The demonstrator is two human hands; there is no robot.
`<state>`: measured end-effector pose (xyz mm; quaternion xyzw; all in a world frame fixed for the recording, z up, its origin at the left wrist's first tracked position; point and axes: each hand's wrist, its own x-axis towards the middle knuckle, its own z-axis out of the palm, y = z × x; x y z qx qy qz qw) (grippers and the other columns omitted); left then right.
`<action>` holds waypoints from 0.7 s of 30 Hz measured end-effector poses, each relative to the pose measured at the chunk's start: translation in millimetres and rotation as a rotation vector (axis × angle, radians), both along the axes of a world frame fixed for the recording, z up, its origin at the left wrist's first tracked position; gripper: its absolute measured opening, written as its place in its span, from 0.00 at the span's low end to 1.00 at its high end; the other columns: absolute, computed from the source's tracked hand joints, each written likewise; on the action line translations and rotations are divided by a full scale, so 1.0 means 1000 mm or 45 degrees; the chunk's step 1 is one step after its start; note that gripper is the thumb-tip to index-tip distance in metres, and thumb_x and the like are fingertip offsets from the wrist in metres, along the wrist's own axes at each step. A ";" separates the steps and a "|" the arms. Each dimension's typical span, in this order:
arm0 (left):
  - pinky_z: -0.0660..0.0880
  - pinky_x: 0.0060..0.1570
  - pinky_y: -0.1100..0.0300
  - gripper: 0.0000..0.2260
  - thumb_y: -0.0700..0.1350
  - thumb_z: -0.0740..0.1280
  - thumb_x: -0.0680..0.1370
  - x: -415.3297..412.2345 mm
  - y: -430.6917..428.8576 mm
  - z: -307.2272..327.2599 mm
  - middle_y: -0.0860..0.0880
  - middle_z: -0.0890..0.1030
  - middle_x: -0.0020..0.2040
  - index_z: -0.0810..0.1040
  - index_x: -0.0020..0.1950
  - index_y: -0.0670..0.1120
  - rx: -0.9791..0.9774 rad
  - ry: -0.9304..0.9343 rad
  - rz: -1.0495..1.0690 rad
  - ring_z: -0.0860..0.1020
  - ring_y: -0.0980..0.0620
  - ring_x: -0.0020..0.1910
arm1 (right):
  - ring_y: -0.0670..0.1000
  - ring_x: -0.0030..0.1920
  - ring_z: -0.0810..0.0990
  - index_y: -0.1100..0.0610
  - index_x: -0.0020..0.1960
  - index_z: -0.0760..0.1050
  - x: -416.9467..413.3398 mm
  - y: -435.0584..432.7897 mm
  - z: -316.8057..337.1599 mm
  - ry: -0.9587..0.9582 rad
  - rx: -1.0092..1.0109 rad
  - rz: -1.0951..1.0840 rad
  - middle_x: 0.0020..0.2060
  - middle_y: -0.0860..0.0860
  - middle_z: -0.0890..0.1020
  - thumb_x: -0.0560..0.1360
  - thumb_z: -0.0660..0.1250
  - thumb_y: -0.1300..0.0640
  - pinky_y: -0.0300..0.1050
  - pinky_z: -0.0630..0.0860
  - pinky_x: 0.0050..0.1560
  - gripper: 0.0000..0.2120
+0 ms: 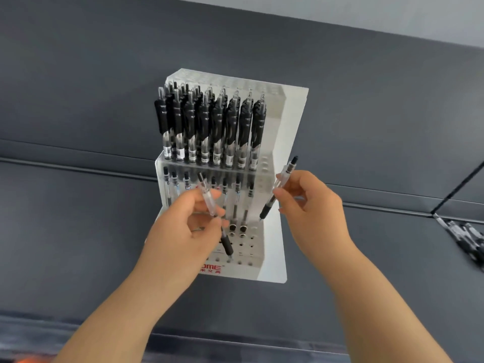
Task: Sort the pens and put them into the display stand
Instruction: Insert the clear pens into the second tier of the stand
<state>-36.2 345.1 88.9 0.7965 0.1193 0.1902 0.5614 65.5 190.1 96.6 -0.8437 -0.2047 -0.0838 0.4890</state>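
A white tiered display stand (272,247) sits on a dark grey surface. Its upper tier holds several black pens (209,127) standing upright, and a few more stand in the lower tier. My left hand (183,226) pinches a clear pen with a black grip (209,203), its tip pointing down near a hole in the front row. My right hand (311,205) pinches a second such pen (281,184), tilted, tip down over the lower tier's right side.
A loose pile of black pens (463,237) lies on the dark grey surface (78,231) at the right edge. Seams cross the surface behind the stand. A pale wall shows at the top right.
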 end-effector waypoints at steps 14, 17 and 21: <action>0.73 0.48 0.65 0.09 0.43 0.65 0.75 0.013 0.000 0.007 0.63 0.82 0.45 0.75 0.50 0.57 -0.072 -0.054 0.120 0.80 0.63 0.45 | 0.35 0.44 0.74 0.50 0.49 0.76 0.013 0.005 -0.018 -0.089 -0.107 0.101 0.40 0.38 0.78 0.75 0.68 0.57 0.25 0.70 0.43 0.05; 0.74 0.43 0.70 0.08 0.44 0.65 0.75 0.015 0.004 0.005 0.64 0.82 0.45 0.76 0.49 0.57 -0.082 -0.038 0.114 0.80 0.64 0.45 | 0.33 0.40 0.74 0.53 0.50 0.78 0.011 0.006 -0.026 -0.132 -0.197 0.073 0.38 0.38 0.78 0.74 0.69 0.56 0.23 0.68 0.42 0.05; 0.73 0.40 0.73 0.07 0.46 0.64 0.76 0.016 0.011 0.004 0.63 0.82 0.45 0.78 0.48 0.58 -0.048 -0.044 0.071 0.81 0.64 0.42 | 0.35 0.40 0.76 0.53 0.51 0.80 0.011 0.010 -0.029 -0.126 -0.256 0.007 0.37 0.38 0.78 0.74 0.69 0.55 0.22 0.68 0.43 0.06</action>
